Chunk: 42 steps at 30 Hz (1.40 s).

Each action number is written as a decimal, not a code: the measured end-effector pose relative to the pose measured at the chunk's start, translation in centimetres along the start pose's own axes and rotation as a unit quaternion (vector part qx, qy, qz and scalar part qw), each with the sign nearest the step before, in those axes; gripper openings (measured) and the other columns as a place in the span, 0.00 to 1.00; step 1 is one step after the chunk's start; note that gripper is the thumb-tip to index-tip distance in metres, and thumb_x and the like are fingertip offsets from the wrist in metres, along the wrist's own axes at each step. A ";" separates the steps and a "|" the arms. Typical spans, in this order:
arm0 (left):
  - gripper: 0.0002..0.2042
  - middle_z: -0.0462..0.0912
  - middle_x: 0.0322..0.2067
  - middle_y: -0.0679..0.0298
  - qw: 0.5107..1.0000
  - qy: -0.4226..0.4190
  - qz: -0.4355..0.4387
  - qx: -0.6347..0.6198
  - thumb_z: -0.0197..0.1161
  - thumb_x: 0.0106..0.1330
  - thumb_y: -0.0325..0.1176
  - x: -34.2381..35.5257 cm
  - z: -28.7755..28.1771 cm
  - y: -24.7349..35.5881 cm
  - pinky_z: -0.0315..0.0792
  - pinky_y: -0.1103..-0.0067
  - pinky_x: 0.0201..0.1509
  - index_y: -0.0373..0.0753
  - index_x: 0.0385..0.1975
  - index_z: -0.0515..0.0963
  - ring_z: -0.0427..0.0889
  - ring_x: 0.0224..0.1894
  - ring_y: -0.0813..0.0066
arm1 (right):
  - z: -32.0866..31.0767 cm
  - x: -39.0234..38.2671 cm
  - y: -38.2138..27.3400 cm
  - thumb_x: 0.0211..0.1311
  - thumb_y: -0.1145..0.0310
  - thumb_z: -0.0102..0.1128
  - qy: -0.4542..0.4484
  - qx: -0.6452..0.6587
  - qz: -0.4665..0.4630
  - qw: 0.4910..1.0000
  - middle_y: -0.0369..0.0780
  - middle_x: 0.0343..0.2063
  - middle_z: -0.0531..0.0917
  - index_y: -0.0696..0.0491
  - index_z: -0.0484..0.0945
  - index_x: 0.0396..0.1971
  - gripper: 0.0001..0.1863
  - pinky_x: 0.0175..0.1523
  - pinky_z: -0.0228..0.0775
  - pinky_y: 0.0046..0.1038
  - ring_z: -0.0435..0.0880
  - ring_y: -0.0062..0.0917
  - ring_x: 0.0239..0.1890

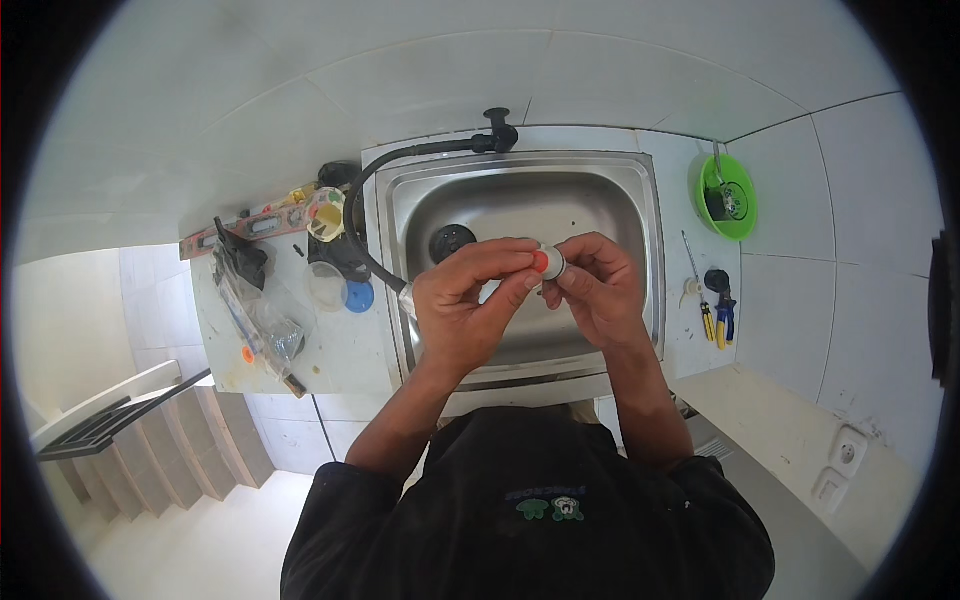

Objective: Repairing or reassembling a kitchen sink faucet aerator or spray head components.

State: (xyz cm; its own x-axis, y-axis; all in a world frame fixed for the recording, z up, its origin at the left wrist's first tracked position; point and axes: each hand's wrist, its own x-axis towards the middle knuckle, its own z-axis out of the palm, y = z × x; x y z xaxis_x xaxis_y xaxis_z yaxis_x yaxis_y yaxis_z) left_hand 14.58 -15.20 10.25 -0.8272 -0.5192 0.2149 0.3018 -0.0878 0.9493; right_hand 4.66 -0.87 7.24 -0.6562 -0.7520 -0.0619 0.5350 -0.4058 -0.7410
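Above the middle of the rectangular stainless-steel sink (654,262), with twelve o'clock set away from the body: a small rounded red-and-white piece (551,262), pinched from both sides at once. At its nine o'clock, the left hand (464,298), thumb and forefinger closed on the red end; at its three o'clock, the right hand (603,284), thumb and forefinger gripping the white end. Touching both, so neither nearer. Short long axis, apparently running from nine to three, roughly across the body, red toward nine. Farther out, at ten o'clock within the basin, a round black disc (453,243); at eleven, a black wall fitting (497,135), with a curved black hose (352,213) sweeping from it toward nine and down behind the left hand. At nine, beyond the hose, a flat round blue lid (359,295); at two, a bright green plastic bowl (751,200); near four, pliers with blue-and-yellow handles (725,328). Mostly covered by fingertips: the piece's ends and any seam or thread. Too small to make out: its material. Cannot tell whether made of one part or two.
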 end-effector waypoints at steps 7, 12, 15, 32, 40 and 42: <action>0.09 0.82 0.39 0.52 0.994 -0.029 0.031 0.102 0.64 0.55 0.14 0.4 -0.8 0.4 0.77 0.79 0.48 0.31 0.36 0.81 0.81 0.44 0.69 | 0.1 -0.1 -0.4 0.59 0.80 0.60 0.011 -0.054 -0.031 0.998 0.44 0.31 0.82 0.62 0.75 0.41 0.11 0.34 0.78 0.24 0.83 0.24 0.29; 0.09 0.83 0.40 0.54 0.987 -0.025 0.044 0.151 0.64 0.54 0.16 0.1 -0.8 0.4 0.78 0.80 0.41 0.33 0.34 0.82 0.84 0.40 0.70 | 0.1 -0.7 -1.1 0.57 0.81 0.61 0.011 -0.162 -0.054 0.985 0.44 0.32 0.81 0.62 0.76 0.40 0.10 0.33 0.77 0.24 0.82 0.24 0.29; 0.09 0.82 0.40 0.53 0.995 -0.018 -0.022 0.091 0.63 0.54 0.14 0.0 -0.6 1.3 0.78 0.80 0.41 0.32 0.33 0.82 0.84 0.40 0.70 | 1.1 -0.9 -2.1 0.56 0.83 0.62 0.017 -0.210 -0.066 0.975 0.42 0.32 0.81 0.63 0.78 0.38 0.09 0.35 0.77 0.20 0.82 0.21 0.31; 0.08 0.82 0.37 0.57 0.980 -0.052 0.005 0.190 0.67 0.53 0.17 0.0 -0.2 2.7 0.79 0.82 0.43 0.33 0.32 0.82 0.83 0.39 0.74 | 1.4 -1.1 -3.4 0.51 0.87 0.62 0.009 -0.363 -0.142 0.921 0.45 0.35 0.81 0.60 0.80 0.36 0.12 0.36 0.77 0.20 0.82 0.22 0.34; 0.10 0.82 0.37 0.57 0.988 -0.020 -0.066 0.136 0.67 0.53 0.17 0.0 0.2 2.5 0.79 0.82 0.43 0.33 0.36 0.83 0.84 0.37 0.73 | 1.3 -0.9 -3.8 0.51 0.88 0.62 -0.002 -0.445 -0.169 0.880 0.46 0.35 0.81 0.60 0.80 0.36 0.12 0.36 0.77 0.20 0.83 0.23 0.33; 0.10 0.82 0.37 0.57 0.989 -0.026 -0.075 0.124 0.67 0.54 0.18 0.0 0.1 2.5 0.79 0.82 0.43 0.33 0.37 0.83 0.84 0.38 0.73 | 1.3 -0.9 -3.9 0.50 0.88 0.62 -0.003 -0.453 -0.173 0.875 0.46 0.35 0.81 0.60 0.81 0.36 0.12 0.35 0.77 0.20 0.82 0.22 0.32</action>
State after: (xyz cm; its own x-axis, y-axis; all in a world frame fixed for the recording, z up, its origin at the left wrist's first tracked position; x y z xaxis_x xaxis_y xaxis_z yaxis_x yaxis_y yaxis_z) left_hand 15.28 -15.30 12.64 -0.8794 -0.4706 0.0719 0.0528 0.0536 0.9972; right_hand 3.89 0.71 11.10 -0.6914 -0.6688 0.2732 -0.3380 -0.0348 -0.9405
